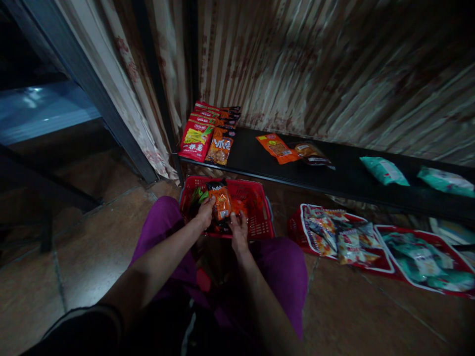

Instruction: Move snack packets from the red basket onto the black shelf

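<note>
In the head view, an orange snack bag (pixel 221 201) with a black top is held over the red basket (pixel 264 217) between my knees. My left hand (pixel 206 213) is closed on the bag's left edge. My right hand (pixel 239 230) has its thumb and fingers curled at the lower right corner of the same bag, close to more orange packaging (pixel 239 205) in the basket. A green packet (pixel 200 196) shows at the basket's left side. Other contents are dark or covered by my hands.
A low black shelf (pixel 252 148) runs behind the basket. On it stand red snack bags (pixel 196 141) and orange-brown bags (pixel 219 148) in rows, with an orange packet (pixel 278 149) and green packets (pixel 384 170) lying flat. More red baskets (pixel 297 230) of snacks sit at right.
</note>
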Available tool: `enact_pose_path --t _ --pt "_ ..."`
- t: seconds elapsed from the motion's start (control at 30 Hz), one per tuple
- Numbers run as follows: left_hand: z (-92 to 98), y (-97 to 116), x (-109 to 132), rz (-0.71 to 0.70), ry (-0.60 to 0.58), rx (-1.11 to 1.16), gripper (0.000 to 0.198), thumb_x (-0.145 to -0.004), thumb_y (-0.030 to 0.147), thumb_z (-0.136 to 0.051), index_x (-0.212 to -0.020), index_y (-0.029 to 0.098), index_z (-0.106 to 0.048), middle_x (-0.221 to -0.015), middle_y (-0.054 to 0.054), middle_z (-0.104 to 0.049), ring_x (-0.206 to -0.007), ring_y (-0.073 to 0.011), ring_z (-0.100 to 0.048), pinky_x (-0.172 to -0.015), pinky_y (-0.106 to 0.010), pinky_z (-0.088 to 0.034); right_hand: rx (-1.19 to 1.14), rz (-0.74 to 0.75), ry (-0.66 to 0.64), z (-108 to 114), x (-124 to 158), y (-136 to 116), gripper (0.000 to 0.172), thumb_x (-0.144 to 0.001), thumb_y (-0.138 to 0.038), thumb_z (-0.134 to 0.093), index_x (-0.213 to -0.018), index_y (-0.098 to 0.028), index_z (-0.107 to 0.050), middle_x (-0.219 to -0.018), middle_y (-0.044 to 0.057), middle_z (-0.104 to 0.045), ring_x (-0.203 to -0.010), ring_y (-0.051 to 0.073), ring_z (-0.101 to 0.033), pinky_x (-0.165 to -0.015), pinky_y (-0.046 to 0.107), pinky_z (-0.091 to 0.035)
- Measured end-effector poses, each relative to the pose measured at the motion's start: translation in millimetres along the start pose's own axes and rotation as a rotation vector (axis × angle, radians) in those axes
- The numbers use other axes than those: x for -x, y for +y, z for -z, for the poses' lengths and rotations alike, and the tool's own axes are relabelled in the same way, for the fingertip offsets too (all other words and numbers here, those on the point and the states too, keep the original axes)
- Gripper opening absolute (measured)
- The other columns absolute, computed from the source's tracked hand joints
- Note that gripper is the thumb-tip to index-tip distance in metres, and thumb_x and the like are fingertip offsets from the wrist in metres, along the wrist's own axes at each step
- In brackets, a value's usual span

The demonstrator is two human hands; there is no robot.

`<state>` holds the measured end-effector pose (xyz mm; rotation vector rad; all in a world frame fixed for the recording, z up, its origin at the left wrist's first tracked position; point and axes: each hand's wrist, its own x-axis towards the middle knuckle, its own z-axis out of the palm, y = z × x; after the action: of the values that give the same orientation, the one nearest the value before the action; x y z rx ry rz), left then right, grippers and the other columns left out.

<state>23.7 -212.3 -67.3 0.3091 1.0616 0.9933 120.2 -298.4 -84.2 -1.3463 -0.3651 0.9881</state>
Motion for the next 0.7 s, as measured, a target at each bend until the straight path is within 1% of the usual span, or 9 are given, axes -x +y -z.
enact_pose_path --t 0.07,0.1,0.17,0.23,0.33,0.47,0.57,0.63,0.7 --pt "-1.0 -0.1 1.8 0.002 -0.008 0.018 0.025 -0.074 0.033 -0.072 -0.091 0.018 -0.062 -0.084 -0.003 -0.069 -0.07 -0.0143 -0.065 -0.074 -0.031 -0.053 -0.16 -0.199 -0.018 -0.8 -0.4 -1.4 0.054 -0.064 -0.047 -0.075 -0.11 -0.03 -0.052 -0.095 -0.001 -0.067 -0.085 0.017 -0.064 -0.079 0.037 -0.053" --pt "-1.4 -0.2 2.8 0.001 -0.011 0.026 0.023 -0.075 0.032 -0.072 -0.089 0.018 -0.062 -0.083 -0.003 -0.069 -0.072 -0.0144 -0.066 -0.076 -0.032 -0.053 -0.207 -0.264 -0.023 -1.3 -0.8 -2.4 0.049 -0.062 -0.044 -0.078 -0.103 -0.03 -0.054 -0.087 -0.003 -0.067 -0.078 0.016 -0.064 -0.075 0.036 -0.055" --pt "-2.3 0.2 4.5 -0.001 -0.023 0.037 0.018 -0.076 0.029 -0.071 -0.086 0.018 -0.062 -0.082 -0.002 -0.069 -0.074 -0.0148 -0.066 -0.079 -0.032 -0.052 -0.285 -0.334 -0.05 -1.9 -1.8 -4.6 0.042 -0.059 -0.038 -0.081 -0.091 -0.028 -0.056 -0.078 -0.004 -0.068 -0.071 0.014 -0.064 -0.07 0.032 -0.056" --pt "-3.4 1.5 6.0 0.005 -0.045 0.041 0.016 -0.076 0.028 -0.07 -0.084 0.017 -0.062 -0.081 -0.003 -0.069 -0.075 -0.0155 -0.066 -0.081 -0.033 -0.052 -0.328 -0.35 -0.058 -2.1 -2.9 -6.3 0.039 -0.058 -0.033 -0.082 -0.086 -0.027 -0.056 -0.076 -0.005 -0.068 -0.07 0.013 -0.065 -0.065 0.028 -0.056" --pt "-5.6 5.6 8.1 0.025 -0.084 0.035 0.017 -0.072 0.027 -0.073 -0.081 0.016 -0.062 -0.079 -0.003 -0.069 -0.074 -0.016 -0.066 -0.08 -0.033 -0.052 -0.353 -0.349 -0.053 -1.5 -4.2 -7.2 0.039 -0.057 -0.026 -0.083 -0.087 -0.027 -0.057 -0.076 -0.005 -0.069 -0.07 0.013 -0.066 -0.061 0.025 -0.055" --pt "-10.1 13.8 11.0 -0.013 -0.125 -0.024 0.031 -0.064 0.033 -0.078 -0.087 0.019 -0.063 -0.082 -0.002 -0.069 -0.074 -0.0159 -0.066 -0.077 -0.031 -0.051 -0.36 -0.338 -0.053 -0.4 -4.4 -5.6 0.043 -0.056 -0.024 -0.083 -0.09 -0.029 -0.057 -0.078 -0.005 -0.07 -0.069 0.013 -0.066 -0.058 0.025 -0.055" --pt "-15.0 19.0 12.7 -0.057 -0.065 -0.075 0.041 -0.058 0.038 -0.082 -0.09 0.02 -0.063 -0.086 -0.003 -0.07 -0.074 -0.0159 -0.065 -0.074 -0.03 -0.05 -0.343 -0.315 -0.073 -0.5 -3.8 -4.8 0.048 -0.055 -0.025 -0.084 -0.093 -0.03 -0.056 -0.079 -0.006 -0.07 -0.068 0.013 -0.066 -0.057 0.024 -0.054" --pt "-18.5 20.9 13.0 -0.078 -0.029 -0.088 0.044 -0.054 0.039 -0.084 -0.086 0.019 -0.062 -0.084 -0.003 -0.07 -0.072 -0.0162 -0.064 -0.072 -0.03 -0.05 -0.33 -0.298 -0.082 -1.1 -3.1 -5.2 0.05 -0.054 -0.026 -0.084 -0.095 -0.031 -0.055 -0.079 -0.007 -0.07 -0.068 0.012 -0.066 -0.059 0.024 -0.054" --pt "-21.4 21.7 12.6 -0.094 -0.028 -0.079 0.043 -0.052 0.04 -0.084 -0.082 0.019 -0.062 -0.079 -0.002 -0.069 -0.07 -0.0164 -0.064 -0.07 -0.031 -0.05 -0.312 -0.292 -0.081 -2.0 -2.4 -6.4 0.05 -0.055 -0.027 -0.083 -0.095 -0.031 -0.054 -0.079 -0.007 -0.07 -0.069 0.012 -0.066 -0.059 0.023 -0.053"
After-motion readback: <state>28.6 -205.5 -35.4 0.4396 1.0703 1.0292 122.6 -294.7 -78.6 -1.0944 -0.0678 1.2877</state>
